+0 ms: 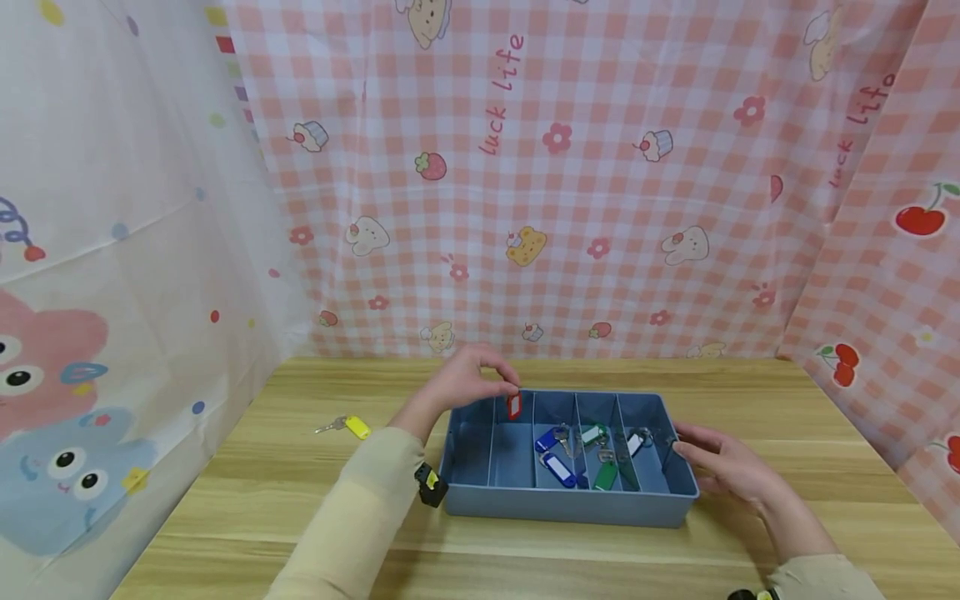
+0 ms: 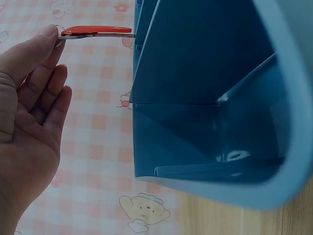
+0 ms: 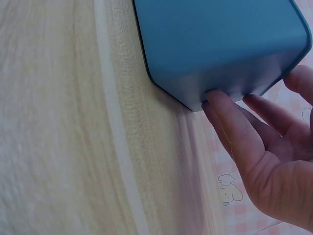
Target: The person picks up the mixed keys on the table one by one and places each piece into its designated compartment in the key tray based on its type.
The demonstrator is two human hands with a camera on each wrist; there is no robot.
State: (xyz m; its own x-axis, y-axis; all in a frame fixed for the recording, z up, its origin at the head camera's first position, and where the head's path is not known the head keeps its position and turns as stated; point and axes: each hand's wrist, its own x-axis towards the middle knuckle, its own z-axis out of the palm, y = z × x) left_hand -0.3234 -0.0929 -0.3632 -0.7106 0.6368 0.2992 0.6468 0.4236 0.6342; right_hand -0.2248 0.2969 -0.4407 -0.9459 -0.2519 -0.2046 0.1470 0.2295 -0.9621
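My left hand (image 1: pixel 472 379) pinches the ring of a key with a red tag (image 1: pixel 513 406) between thumb and fingertips. The tag hangs over the second compartment from the left of a blue divided tray (image 1: pixel 570 504). In the left wrist view, the key (image 2: pixel 110 35) lies alongside the red tag, and the other fingers are loosely bent. At the tray's right end, my right hand (image 1: pixel 731 467) touches the end wall with extended fingertips (image 3: pixel 215 98). Blue-tagged keys (image 1: pixel 557 469) lie in the middle compartment, green-tagged keys (image 1: pixel 606 476) in the one right of it.
A key with a yellow tag (image 1: pixel 357 427) lies on the wooden table (image 1: pixel 225 508), left of the tray. A dark tag with a white label (image 1: pixel 637 442) sits in the tray's rightmost compartment. Patterned cloth (image 1: pixel 555 192) hangs behind the table.
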